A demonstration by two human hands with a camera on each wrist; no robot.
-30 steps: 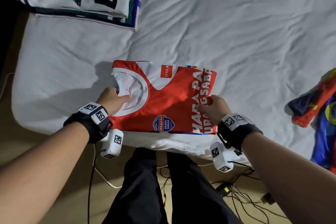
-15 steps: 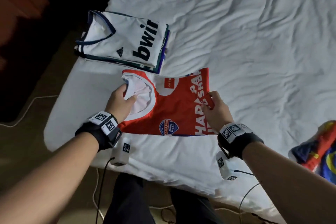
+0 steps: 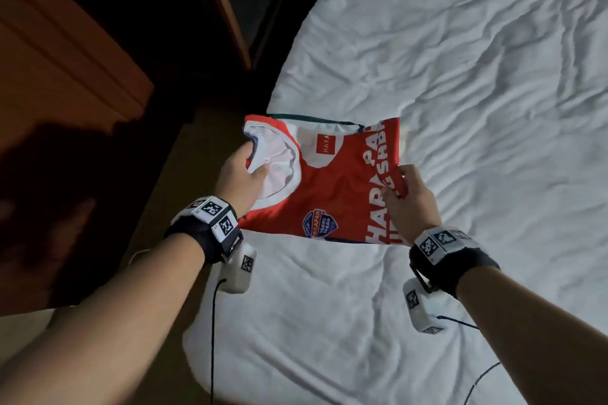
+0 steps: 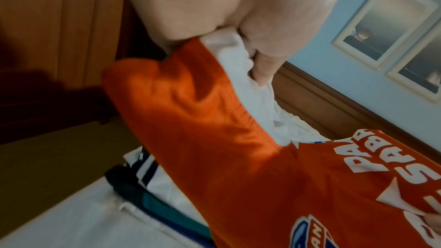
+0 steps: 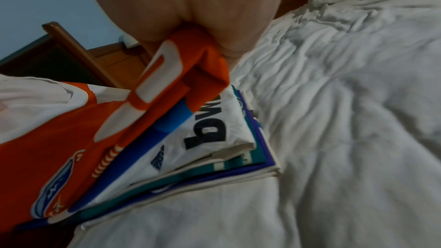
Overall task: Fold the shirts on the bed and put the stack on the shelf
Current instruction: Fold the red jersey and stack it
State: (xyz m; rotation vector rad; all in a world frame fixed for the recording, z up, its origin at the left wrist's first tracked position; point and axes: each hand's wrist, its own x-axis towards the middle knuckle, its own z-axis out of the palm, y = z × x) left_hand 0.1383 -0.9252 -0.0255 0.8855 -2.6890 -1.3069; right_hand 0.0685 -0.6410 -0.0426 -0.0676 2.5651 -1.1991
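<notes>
A folded red and white shirt [image 3: 332, 187] hangs in the air near the bed's left edge, held by both hands. My left hand [image 3: 245, 174] grips its white collar end; the thumb [image 4: 262, 67] presses into the white cloth. My right hand [image 3: 403, 196] pinches the shirt's right edge, where red fabric [image 5: 205, 59] bunches between the fingers. Under the red shirt lies a stack of folded shirts [image 5: 214, 139] with a white one with black letters on top. In the head view only a dark edge of that stack [image 3: 316, 119] shows.
The white rumpled sheet of the bed [image 3: 460, 76] stretches right and forward. A brown wooden wardrobe [image 3: 65, 59] stands at the left, dark wooden furniture [image 3: 227, 10] beyond it. Framed pictures [image 4: 381, 25] hang on a blue wall. Thin cables [image 3: 212, 339] trail over the sheet.
Both hands have lifted the red shirt off the sheet and carried it forward and left, over the folded stack. The head has turned toward the wardrobe.
</notes>
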